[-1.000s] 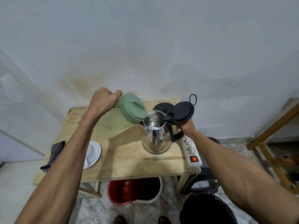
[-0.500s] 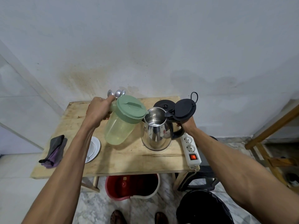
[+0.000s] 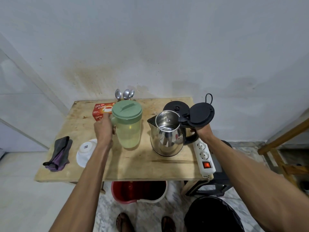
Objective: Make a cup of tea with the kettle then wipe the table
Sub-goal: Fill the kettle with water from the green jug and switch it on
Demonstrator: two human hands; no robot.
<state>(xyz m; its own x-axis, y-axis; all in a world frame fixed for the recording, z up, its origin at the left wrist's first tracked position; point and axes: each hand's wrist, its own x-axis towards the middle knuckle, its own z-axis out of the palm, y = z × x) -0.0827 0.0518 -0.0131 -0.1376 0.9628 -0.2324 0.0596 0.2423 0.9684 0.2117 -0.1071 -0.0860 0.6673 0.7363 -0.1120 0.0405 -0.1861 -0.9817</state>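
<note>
Since the earlier frame, the green pitcher (image 3: 127,129) has been brought from its tilt over the kettle back to upright, and it now appears to stand on the wooden table (image 3: 133,168). The left hand (image 3: 102,131) grips the pitcher's handle, fingers curled round it. The red tea box (image 3: 101,111) lies just beyond those fingers, and the spoons (image 3: 126,94) stand farther back. An upturned cup (image 3: 87,147) on its saucer (image 3: 82,160) lies near the left wrist, with a dark cloth (image 3: 59,153) farther out.

The right hand (image 3: 201,133) holds the handle of the steel kettle (image 3: 166,136), fingers wrapped round it. The kettle rests on the table, off its base (image 3: 175,107), which lies behind it. Its black lid (image 3: 201,114) stands open directly above the right fingers. A power strip (image 3: 203,156) lies just below that hand.
</note>
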